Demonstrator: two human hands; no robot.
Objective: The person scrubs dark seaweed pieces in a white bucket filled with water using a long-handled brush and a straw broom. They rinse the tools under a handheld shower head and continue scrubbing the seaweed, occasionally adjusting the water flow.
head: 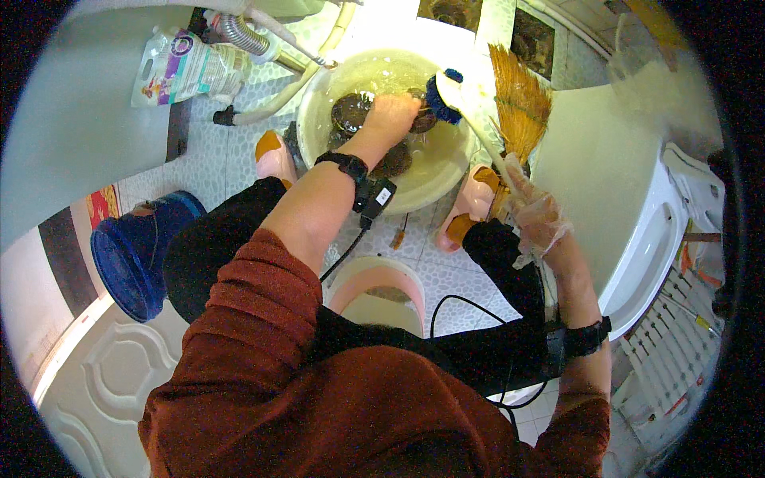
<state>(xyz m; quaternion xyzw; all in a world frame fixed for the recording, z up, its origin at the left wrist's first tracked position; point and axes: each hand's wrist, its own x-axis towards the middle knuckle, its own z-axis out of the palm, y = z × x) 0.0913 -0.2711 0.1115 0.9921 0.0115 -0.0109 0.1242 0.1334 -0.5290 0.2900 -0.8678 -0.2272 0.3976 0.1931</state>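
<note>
A large pale basin (311,161) of yellowish water stands on the tiled floor in front of me. Several dark brown round objects lie in it, one of them (351,113) near the left side. My left hand (391,116), with a black strap at the wrist, reaches into the basin, its fingers at another dark round object (423,119); whether they grip it I cannot tell. My right hand (532,215), in a thin clear plastic glove, is closed around the white handle of a scrub brush (445,95). The brush's blue bristles are over the basin's right part.
A straw broom (520,101) leans right of the basin. A blue bucket (143,257) stands at left, below a plastic pouch (185,69). Hoses run at the upper left. A pink-and-white tub (412,287) is between my legs. A white washbasin (651,251) is at right; a black cable loops nearby.
</note>
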